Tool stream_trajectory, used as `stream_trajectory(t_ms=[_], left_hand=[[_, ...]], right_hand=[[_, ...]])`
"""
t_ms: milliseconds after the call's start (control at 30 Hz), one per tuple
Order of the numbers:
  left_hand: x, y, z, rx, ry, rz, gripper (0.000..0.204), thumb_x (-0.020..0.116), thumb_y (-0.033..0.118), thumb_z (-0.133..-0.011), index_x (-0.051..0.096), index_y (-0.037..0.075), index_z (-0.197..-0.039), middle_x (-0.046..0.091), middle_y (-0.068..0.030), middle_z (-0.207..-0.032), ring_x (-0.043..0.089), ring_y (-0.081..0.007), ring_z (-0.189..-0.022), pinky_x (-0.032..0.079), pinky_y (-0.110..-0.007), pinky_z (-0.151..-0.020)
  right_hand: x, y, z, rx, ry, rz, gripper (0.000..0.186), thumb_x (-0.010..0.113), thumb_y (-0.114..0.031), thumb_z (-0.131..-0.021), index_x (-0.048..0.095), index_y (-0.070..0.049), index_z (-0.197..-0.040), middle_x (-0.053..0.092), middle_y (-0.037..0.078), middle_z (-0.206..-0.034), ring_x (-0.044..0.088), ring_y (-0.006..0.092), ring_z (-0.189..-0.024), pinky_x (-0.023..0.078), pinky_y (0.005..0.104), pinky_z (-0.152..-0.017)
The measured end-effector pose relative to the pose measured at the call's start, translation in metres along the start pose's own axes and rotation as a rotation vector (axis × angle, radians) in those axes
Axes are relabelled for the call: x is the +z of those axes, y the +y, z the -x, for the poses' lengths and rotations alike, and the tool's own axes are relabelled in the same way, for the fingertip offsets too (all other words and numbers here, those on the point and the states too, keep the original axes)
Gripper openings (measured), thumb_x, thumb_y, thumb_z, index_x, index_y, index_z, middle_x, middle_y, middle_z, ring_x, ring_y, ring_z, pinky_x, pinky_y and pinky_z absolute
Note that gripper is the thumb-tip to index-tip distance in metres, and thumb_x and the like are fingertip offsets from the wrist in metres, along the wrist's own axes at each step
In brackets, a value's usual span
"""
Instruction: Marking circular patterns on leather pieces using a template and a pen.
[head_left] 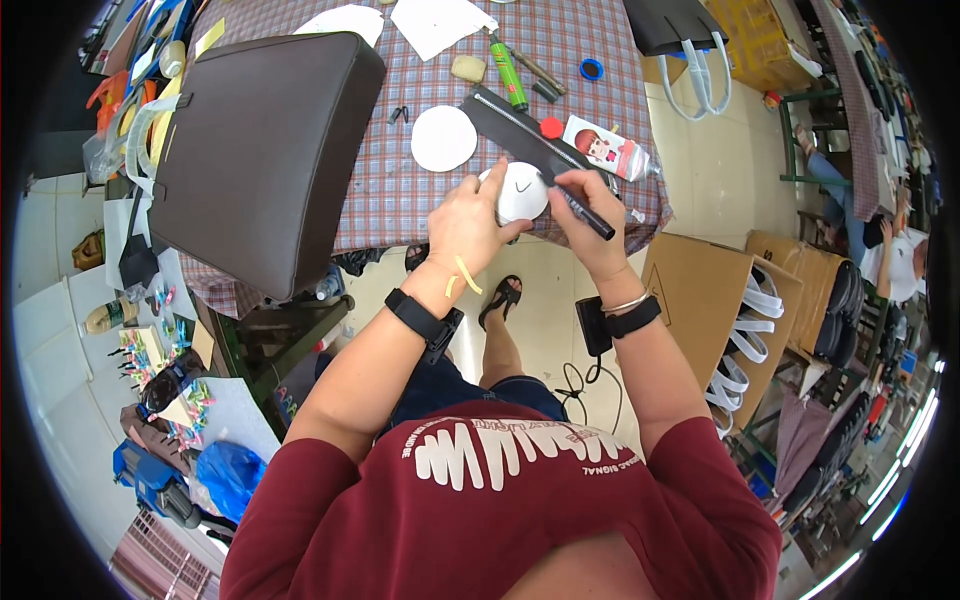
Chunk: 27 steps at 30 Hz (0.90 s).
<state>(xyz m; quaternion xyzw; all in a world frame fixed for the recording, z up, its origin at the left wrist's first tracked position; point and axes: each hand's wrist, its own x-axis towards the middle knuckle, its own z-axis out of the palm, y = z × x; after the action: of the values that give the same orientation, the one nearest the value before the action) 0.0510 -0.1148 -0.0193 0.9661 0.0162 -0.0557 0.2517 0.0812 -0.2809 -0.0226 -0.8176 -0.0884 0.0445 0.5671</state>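
At the far left, a large dark brown bag (262, 150) lies flat on the desk (390, 190), which is covered with a red-and-grey checked cloth; the bag overhangs the desk's near left corner. Beside the bag toward the middle, a flat white disc (443, 138) lies on the cloth.

The person's left hand (468, 228) comes next, at the desk's near edge. Its grip is closed around a white round piece (522, 192), fingers curled over the piece's left side and thumb below it, so the piece sits just above the desk edge, between the two hands. A short dark curved line shows on the piece's face. A black band circles the left wrist.

Just behind the piece, a dark grey zipper strip (520, 130) runs slantwise across the cloth, with a green tube (509, 75) beyond its far end and a small red cap (551, 127) touching its right side.

The right hand (590, 215) is right of the piece, its grip pinched shut on a black pen (588, 214) that slants down to the right, its upper end near the piece's right edge. A small printed packet (606, 148) lies on the desk just beyond this hand. Further right, off the desk, brown cardboard boxes (700, 300) stand on the floor.
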Motion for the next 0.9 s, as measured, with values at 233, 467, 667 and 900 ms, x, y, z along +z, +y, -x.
stream_trajectory(t_ms=[233,467,667,900], left_hand=[[-0.022,-0.008,0.022,-0.057,0.047,0.118,0.079,0.078,0.036,-0.062,0.043,0.012,-0.130,0.060,-0.0109,-0.094,0.061,-0.0262,-0.078,0.050,-0.035,-0.065],[-0.032,-0.066,0.043,-0.186,0.177,-0.025,0.075,0.080,0.034,-0.060,0.049,0.006,-0.122,0.063,-0.0141,-0.097,0.063,-0.0242,-0.076,0.051,-0.032,-0.067],[-0.029,-0.071,0.046,-0.227,0.177,-0.021,0.082,0.080,0.040,-0.058,0.044,0.008,-0.125,0.065,-0.0160,-0.090,0.064,-0.0302,-0.080,0.051,-0.037,-0.068],[-0.041,-0.056,0.045,-0.315,0.051,0.002,0.079,0.079,0.039,-0.060,0.046,0.008,-0.125,0.065,-0.0155,-0.092,0.064,-0.0298,-0.080,0.051,-0.036,-0.068]], right_hand=[[-0.006,-0.011,0.006,-0.013,0.208,-0.298,0.018,0.064,-0.005,-0.080,0.057,-0.001,-0.097,0.060,0.003,-0.083,0.053,0.0042,-0.071,0.045,0.0194,-0.061],[0.010,0.002,0.007,0.037,0.017,-0.150,0.014,0.064,-0.006,-0.079,0.057,-0.001,-0.090,0.061,0.004,-0.072,0.056,0.0056,-0.063,0.046,0.0199,-0.057],[0.014,-0.005,0.006,0.015,0.003,-0.140,0.017,0.064,-0.006,-0.079,0.057,-0.001,-0.093,0.063,0.005,-0.078,0.057,0.0067,-0.066,0.047,0.0204,-0.060],[0.010,-0.006,0.012,0.051,0.035,-0.130,0.016,0.064,-0.005,-0.079,0.057,-0.001,-0.092,0.063,0.004,-0.077,0.056,0.0055,-0.065,0.046,0.0200,-0.058]])
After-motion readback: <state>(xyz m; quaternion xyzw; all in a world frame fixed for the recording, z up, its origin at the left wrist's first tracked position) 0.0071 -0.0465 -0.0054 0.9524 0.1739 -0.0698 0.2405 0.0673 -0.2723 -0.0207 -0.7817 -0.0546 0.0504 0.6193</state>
